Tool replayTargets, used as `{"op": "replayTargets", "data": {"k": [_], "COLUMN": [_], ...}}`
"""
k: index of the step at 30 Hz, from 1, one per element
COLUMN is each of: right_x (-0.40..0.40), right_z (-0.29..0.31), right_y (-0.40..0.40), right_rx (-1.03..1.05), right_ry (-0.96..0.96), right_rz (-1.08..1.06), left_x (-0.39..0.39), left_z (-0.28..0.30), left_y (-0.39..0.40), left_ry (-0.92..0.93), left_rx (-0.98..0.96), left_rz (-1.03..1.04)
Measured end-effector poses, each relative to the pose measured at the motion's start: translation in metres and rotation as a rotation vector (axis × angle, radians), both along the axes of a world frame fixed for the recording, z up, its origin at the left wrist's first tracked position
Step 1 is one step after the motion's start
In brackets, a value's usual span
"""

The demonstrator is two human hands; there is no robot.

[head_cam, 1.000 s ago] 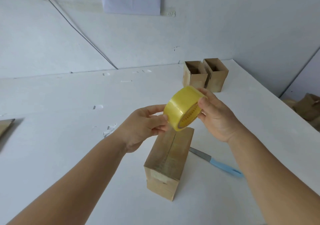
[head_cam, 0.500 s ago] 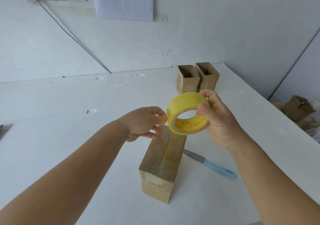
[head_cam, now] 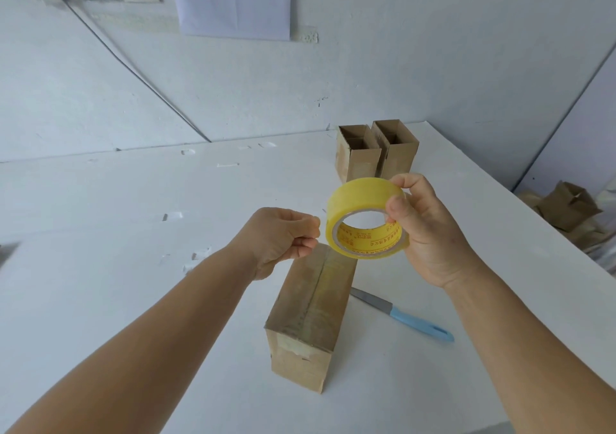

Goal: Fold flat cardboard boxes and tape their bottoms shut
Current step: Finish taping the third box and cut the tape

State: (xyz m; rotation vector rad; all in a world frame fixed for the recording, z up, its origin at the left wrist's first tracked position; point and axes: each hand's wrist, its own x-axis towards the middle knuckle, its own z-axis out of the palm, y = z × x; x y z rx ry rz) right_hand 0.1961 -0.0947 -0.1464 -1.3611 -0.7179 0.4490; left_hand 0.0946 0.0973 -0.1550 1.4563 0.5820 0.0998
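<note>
Your right hand point(head_cam: 430, 230) grasps the yellow tape roll point(head_cam: 365, 218) above the far end of the cardboard box point(head_cam: 310, 313), while your left hand point(head_cam: 283, 240) is curled at the roll's left edge, apparently pinching a tape end I cannot make out. If that end slips it may snap back onto the roll or go on crooked. The box stands bottom-up near you on the white table point(head_cam: 116, 233), its seam and long axis running away from you, leaning right.
</note>
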Motion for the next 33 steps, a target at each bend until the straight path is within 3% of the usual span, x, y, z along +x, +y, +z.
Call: {"op": "replayTargets", "data": {"k": [8, 17, 33], "right_x": [0.007, 0.003, -0.002], "right_z": [-0.003, -0.009, -0.04], "right_y": [-0.013, -0.024, -0.014], "right_rx": [-0.224, -0.851, -0.893], "right_ry": [-0.168, -0.485, -0.39], "right_rz": [-0.115, -0.249, -0.31], "left_x": [0.003, 0.009, 0.023], "left_z": [0.002, -0.003, -0.025], "left_y": [0.023, 0.047, 0.056], "left_ry": [0.076, 0.156, 0.211], "left_rx": [0.346, 0.472, 0.507], "left_rz": [-0.156, -0.212, -0.25]}}
